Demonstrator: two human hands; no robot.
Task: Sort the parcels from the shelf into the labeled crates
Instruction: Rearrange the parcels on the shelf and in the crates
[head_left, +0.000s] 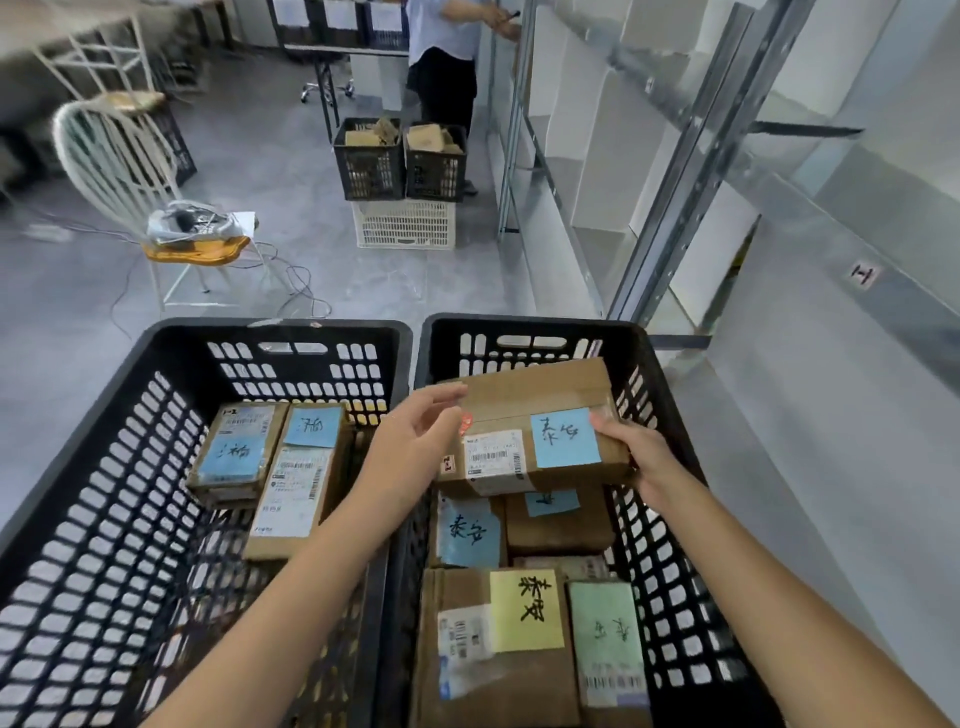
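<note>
The parcel (519, 400) hangs over the far half of the right crate (670, 467), its long axis across the crate. The right grip (641, 457) pinches its right end, thumb on top, and the left grip (410, 447) rests loosely spread at its left end. Straight below, flat-topped boxes (561, 530) already cover the crate's floor, so it probably must land on them.

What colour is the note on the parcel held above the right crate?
Light blue, with black handwriting; the head view shows the note on the parcel.
</note>
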